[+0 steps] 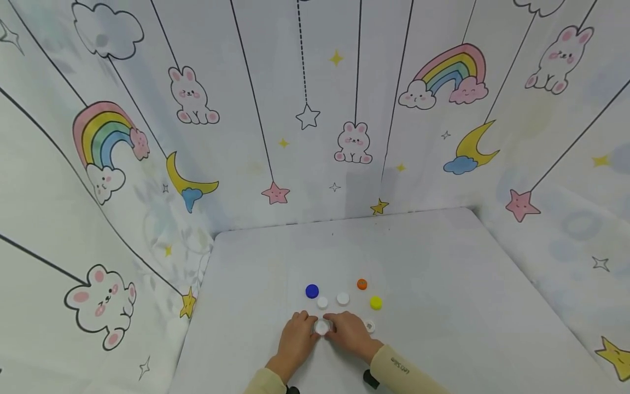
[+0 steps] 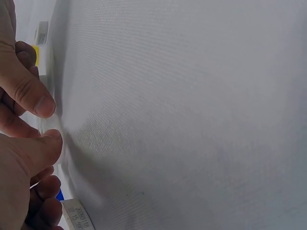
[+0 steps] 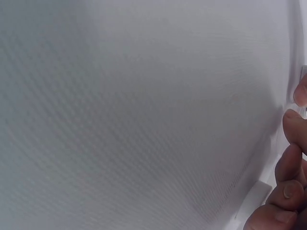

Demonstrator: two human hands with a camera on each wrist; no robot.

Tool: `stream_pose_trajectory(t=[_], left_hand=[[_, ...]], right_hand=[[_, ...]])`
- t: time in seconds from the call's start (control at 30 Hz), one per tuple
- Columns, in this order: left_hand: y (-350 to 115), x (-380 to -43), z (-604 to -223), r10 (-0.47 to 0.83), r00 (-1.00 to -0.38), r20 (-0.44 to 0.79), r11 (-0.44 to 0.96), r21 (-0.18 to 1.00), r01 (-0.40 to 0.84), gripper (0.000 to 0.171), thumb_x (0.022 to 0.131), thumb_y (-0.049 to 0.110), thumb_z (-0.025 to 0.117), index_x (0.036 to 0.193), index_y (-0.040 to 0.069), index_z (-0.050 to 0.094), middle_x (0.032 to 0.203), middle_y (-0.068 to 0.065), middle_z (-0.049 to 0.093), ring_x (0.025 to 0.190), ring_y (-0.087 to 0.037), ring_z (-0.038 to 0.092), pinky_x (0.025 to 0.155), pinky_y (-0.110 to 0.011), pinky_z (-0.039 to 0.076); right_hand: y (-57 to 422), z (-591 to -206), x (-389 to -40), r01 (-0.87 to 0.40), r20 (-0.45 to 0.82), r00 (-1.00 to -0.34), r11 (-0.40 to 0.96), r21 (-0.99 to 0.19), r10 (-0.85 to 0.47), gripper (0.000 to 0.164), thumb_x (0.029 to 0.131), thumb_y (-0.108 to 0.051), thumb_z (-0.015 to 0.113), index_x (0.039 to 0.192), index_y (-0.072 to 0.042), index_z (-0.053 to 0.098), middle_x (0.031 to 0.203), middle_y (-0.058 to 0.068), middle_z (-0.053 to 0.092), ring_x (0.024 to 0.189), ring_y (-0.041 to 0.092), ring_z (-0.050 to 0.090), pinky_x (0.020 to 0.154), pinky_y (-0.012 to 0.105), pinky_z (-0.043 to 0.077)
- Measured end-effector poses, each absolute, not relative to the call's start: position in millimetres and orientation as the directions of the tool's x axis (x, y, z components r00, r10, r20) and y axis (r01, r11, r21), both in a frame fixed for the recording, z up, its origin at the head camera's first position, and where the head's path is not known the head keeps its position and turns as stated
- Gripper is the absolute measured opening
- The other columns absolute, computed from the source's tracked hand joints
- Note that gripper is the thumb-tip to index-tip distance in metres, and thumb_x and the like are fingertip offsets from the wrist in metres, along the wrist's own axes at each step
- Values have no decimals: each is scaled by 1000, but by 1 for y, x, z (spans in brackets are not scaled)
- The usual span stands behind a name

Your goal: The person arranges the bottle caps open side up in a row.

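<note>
Near the front of the white table, my left hand (image 1: 294, 337) and right hand (image 1: 350, 331) meet around a small white ribbed bottle cap (image 1: 322, 327). Thumbs and fingers pinch it from both sides. In the left wrist view the left thumb (image 2: 45, 148) and right thumb (image 2: 38, 98) lie close together over the ribbed side. The right wrist view shows the right hand's fingers (image 3: 290, 189) curled at the edge. Just beyond the hands are a smaller white cap (image 1: 322, 302) and a wider white cap (image 1: 343, 298). Beside the right hand lies a white cap with a grey centre (image 1: 369, 326).
Farther out lie a blue cap (image 1: 312, 291), an orange cap (image 1: 361, 284) and a yellow cap (image 1: 376, 302). The white tabletop (image 1: 443, 262) ends at a printed cloth backdrop (image 1: 315, 164) with bunnies, stars and rainbows, which also rises on both sides.
</note>
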State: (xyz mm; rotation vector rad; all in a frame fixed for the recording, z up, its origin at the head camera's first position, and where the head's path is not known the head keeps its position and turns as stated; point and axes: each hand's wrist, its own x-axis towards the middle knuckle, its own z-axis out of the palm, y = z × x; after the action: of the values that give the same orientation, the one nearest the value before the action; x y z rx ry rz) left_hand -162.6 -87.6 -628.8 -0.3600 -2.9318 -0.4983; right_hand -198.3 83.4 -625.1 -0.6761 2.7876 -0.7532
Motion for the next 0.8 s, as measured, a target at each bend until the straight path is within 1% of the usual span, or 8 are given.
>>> stream_pose_trajectory(t=[0.1,0.27,0.37,0.5,0.6,0.73,0.8], left_hand=[[-88,-162,-629,208,-962,178,918,302,255,35,76,25,83,106,11,71,89,3,57,79,-12,49,69,-29,45],[-87,-161,-627,202,-967,155,926,290,240,34,77,24,82,106,10,71,88,3,56,78,-12,47,69,-29,44],[-86,-161,-627,198,-970,141,929,287,231,34,77,24,82,106,10,72,87,3,56,78,-12,47,69,-29,44],[-86,-161,-630,203,-967,156,931,276,240,33,76,25,82,104,11,72,86,3,56,77,-12,46,67,-29,42],[-87,-161,-629,209,-963,167,929,273,249,33,76,24,82,104,10,72,86,2,56,76,-13,46,67,-30,42],[-86,-159,-627,208,-966,154,928,280,244,35,76,23,82,106,9,71,88,1,57,79,-14,48,69,-32,43],[-85,-158,-627,202,-968,147,930,280,237,36,76,22,82,107,8,71,89,0,57,80,-15,49,71,-33,44]], right_hand=[[82,-626,-198,-386,-39,-886,782,-489,-461,39,80,-25,80,116,-11,71,67,-14,57,60,3,45,56,23,39],[80,-627,-198,-365,-63,-892,798,-480,-447,40,80,-27,80,116,-13,71,70,-13,60,61,3,46,58,24,40],[79,-626,-197,-357,-81,-891,801,-480,-446,40,80,-27,80,117,-13,70,69,-13,59,61,4,46,59,25,40],[80,-625,-195,-361,-81,-891,803,-474,-448,40,80,-27,79,117,-14,70,68,-14,56,62,4,45,58,25,39],[80,-624,-195,-363,-77,-892,808,-465,-445,40,81,-28,79,117,-15,70,70,-13,58,64,4,46,61,27,41],[83,-623,-193,-355,-82,-894,808,-470,-441,43,81,-28,79,120,-14,68,71,-13,59,64,4,48,63,28,44],[86,-622,-192,-347,-84,-896,807,-478,-435,45,81,-27,79,121,-13,67,69,-13,57,63,4,48,62,27,43]])
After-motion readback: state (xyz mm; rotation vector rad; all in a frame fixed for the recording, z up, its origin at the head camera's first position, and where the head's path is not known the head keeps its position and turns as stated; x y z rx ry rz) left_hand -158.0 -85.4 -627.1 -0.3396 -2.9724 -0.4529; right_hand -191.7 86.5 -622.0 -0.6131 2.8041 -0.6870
